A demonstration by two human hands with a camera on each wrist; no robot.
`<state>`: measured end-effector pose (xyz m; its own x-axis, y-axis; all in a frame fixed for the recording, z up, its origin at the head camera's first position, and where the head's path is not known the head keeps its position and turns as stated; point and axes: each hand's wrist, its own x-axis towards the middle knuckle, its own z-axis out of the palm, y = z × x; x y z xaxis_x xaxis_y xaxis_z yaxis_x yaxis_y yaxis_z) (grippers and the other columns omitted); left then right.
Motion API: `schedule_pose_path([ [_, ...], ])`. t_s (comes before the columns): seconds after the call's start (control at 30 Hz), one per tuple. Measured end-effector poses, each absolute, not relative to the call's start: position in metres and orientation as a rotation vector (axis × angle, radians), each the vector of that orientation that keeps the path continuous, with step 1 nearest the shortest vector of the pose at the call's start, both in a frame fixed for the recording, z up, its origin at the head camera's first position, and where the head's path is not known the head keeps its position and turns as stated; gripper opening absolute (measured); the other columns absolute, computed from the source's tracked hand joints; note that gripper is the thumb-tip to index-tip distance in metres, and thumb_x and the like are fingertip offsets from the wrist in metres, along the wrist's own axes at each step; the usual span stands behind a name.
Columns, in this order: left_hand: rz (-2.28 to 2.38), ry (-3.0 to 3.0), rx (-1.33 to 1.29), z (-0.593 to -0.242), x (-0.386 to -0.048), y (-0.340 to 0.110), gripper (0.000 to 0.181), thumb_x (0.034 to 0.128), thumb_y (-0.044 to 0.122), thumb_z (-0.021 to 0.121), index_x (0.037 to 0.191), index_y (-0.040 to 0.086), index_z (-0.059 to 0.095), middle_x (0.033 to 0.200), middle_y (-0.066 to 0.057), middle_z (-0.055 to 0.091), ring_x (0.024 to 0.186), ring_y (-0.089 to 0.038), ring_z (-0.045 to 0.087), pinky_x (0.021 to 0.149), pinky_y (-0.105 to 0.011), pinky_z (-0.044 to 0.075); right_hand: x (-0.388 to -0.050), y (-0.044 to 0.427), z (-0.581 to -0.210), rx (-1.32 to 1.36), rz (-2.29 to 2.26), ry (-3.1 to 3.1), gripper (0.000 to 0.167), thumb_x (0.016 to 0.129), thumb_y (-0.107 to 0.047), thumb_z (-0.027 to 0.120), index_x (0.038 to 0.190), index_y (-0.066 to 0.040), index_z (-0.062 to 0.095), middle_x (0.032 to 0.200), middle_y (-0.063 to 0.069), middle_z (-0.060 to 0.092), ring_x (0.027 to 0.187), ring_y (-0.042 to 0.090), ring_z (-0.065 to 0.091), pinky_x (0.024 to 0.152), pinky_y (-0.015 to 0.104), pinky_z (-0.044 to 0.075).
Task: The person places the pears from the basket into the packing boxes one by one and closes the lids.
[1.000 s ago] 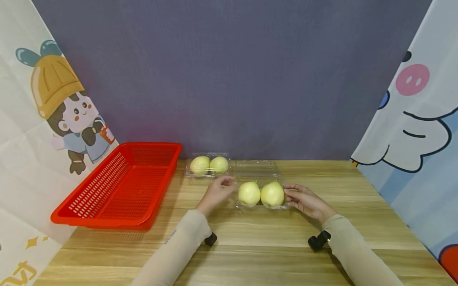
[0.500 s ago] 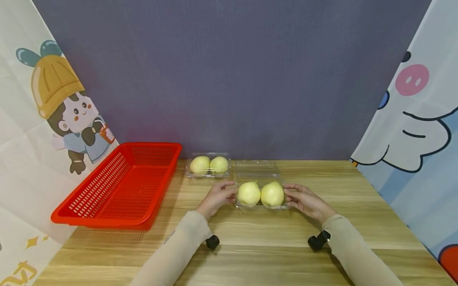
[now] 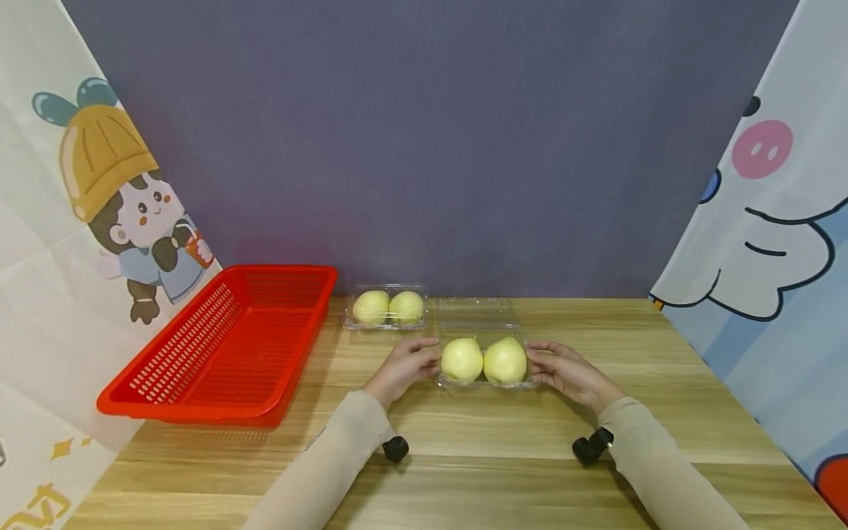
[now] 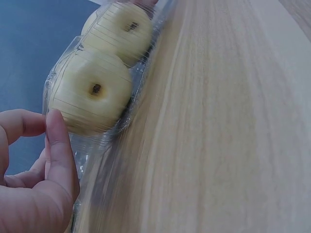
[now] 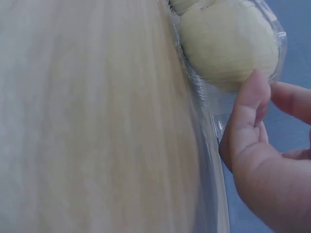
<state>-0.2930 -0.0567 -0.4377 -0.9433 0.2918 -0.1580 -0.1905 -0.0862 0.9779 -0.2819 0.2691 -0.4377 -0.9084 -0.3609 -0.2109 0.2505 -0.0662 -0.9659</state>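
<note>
Two pale yellow pears point(image 3: 461, 360) sit side by side in a clear plastic clamshell box point(image 3: 486, 383) on the wooden table. Its clear lid point(image 3: 480, 312) is folded back behind them. My left hand point(image 3: 406, 372) pinches the box's left end between thumb and fingers; in the left wrist view its fingertips press the plastic close beside a pear point(image 4: 92, 92). At the right end, my right hand point(image 3: 571, 374) pinches the wall, its thumb against the plastic by the other pear point(image 5: 226, 43) in the right wrist view.
Behind and to the left stands another clear box point(image 3: 386, 326) holding two pears. A red perforated plastic basket point(image 3: 281, 397) takes up the table's left side. A grey panel point(image 3: 424, 147) rises along the back edge, with printed cloths at both sides.
The left hand has come in from just off the box's left end and now grips it. The right hand keeps its place, and the box has not visibly moved.
</note>
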Motion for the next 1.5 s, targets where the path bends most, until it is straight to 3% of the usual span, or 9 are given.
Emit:
schedule_pose_path([
  [0.3,2.112,1.850,0.093,-0.438,-0.293,-0.057,0.045,0.0985,0.000,0.056,0.140,-0.012,0.046,0.101,-0.011,0.056,0.081,-0.013,0.059,0.074,-0.021,0.054,-0.295,0.269,-0.434,-0.051,-1.992,1.952,0.055,0.107,-0.017,0.048,0.145,0.014,0.023,0.102,0.005,0.050,0.085,0.010,0.053,0.076,0.022,0.052],
  [0.6,2.115,1.850,0.098,-0.439,-0.296,-0.056,0.045,0.0981,0.001,0.057,0.140,-0.012,0.046,0.101,-0.011,0.056,0.081,-0.013,0.059,0.074,-0.022,0.054,-0.314,0.260,-0.431,0.066,-2.116,1.989,0.060,0.105,-0.010,0.044,0.151,0.016,0.015,0.113,0.005,0.051,0.092,0.007,0.057,0.086,0.019,0.051],
  [0.83,2.112,1.847,0.075,-0.439,-0.297,-0.056,0.045,0.0981,0.002,0.058,0.140,-0.010,0.048,0.103,-0.011,0.056,0.082,-0.013,0.059,0.074,-0.022,0.055,-0.321,0.251,-0.430,0.091,-2.099,1.977,0.058,0.107,-0.015,0.044,0.151,0.014,0.020,0.123,0.006,0.048,0.099,0.006,0.054,0.092,0.019,0.049],
  [1.0,2.101,1.851,0.076,-0.437,-0.295,-0.056,0.045,0.0984,0.002,0.058,0.140,-0.011,0.048,0.105,-0.012,0.056,0.081,-0.013,0.060,0.074,-0.022,0.055,-0.325,0.247,-0.430,0.111,-2.051,1.972,0.061,0.107,-0.023,0.045,0.152,0.011,0.022,0.137,0.015,0.043,0.120,0.020,0.049,0.099,0.023,0.046],
  [1.2,2.073,1.868,0.063,-0.436,-0.294,-0.056,0.046,0.0985,0.005,0.058,0.141,-0.009,0.048,0.112,-0.015,0.055,0.080,-0.013,0.060,0.075,-0.022,0.055,-0.327,0.243,-0.430,0.117,-2.033,1.926,0.064,0.108,-0.026,0.043,0.156,0.007,0.015,0.153,0.023,0.026,0.145,0.034,0.025,0.115,0.037,0.032],
  [1.3,2.068,1.872,0.065,-0.437,-0.294,-0.057,0.046,0.0984,0.004,0.059,0.141,-0.009,0.048,0.113,-0.016,0.055,0.081,-0.013,0.061,0.076,-0.023,0.055,-0.328,0.242,-0.431,0.126,-2.032,1.920,0.064,0.108,-0.026,0.043,0.155,0.007,0.015,0.152,0.023,0.027,0.144,0.035,0.025,0.116,0.038,0.030],
  [1.5,2.068,1.863,0.063,-0.437,-0.294,-0.058,0.045,0.0991,0.005,0.059,0.141,-0.008,0.049,0.113,-0.015,0.055,0.081,-0.013,0.061,0.076,-0.023,0.055,-0.330,0.241,-0.432,0.161,-2.059,1.889,0.059,0.108,-0.022,0.044,0.155,0.005,0.020,0.138,0.013,0.037,0.136,0.027,0.034,0.111,0.032,0.038],
])
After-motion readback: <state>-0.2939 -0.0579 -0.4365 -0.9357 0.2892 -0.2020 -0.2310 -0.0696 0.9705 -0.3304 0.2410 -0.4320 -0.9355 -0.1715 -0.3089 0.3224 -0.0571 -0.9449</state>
